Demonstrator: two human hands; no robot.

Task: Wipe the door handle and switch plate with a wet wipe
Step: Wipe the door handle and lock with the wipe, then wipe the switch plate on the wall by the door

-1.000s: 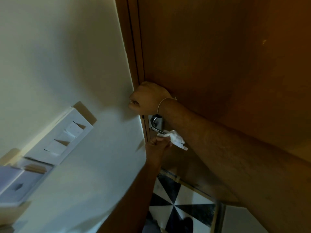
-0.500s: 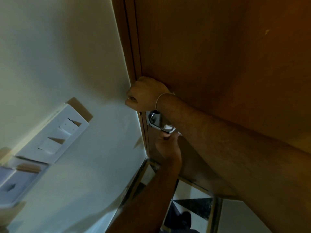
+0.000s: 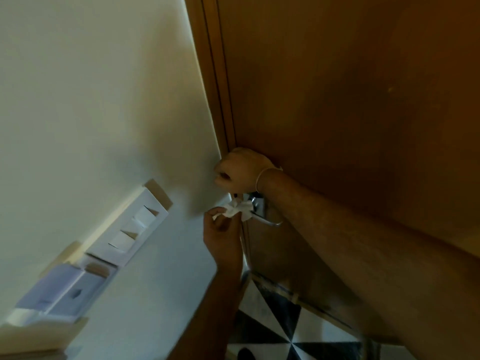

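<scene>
The left hand point(image 3: 223, 237) pinches a crumpled wet wipe point(image 3: 237, 210) against the near end of the chrome door handle point(image 3: 262, 213), so the handle step appears under way. The right hand point(image 3: 240, 171), curled in a fist, rests at the door point(image 3: 337, 100) edge. The switch plate point(image 3: 130, 224), well left on the wall, looks untouched.

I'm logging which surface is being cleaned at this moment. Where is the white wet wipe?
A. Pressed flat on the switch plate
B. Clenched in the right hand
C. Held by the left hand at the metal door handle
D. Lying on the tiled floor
C: the left hand pinches the wet wipe against the door handle, away from the switch plate.
</scene>
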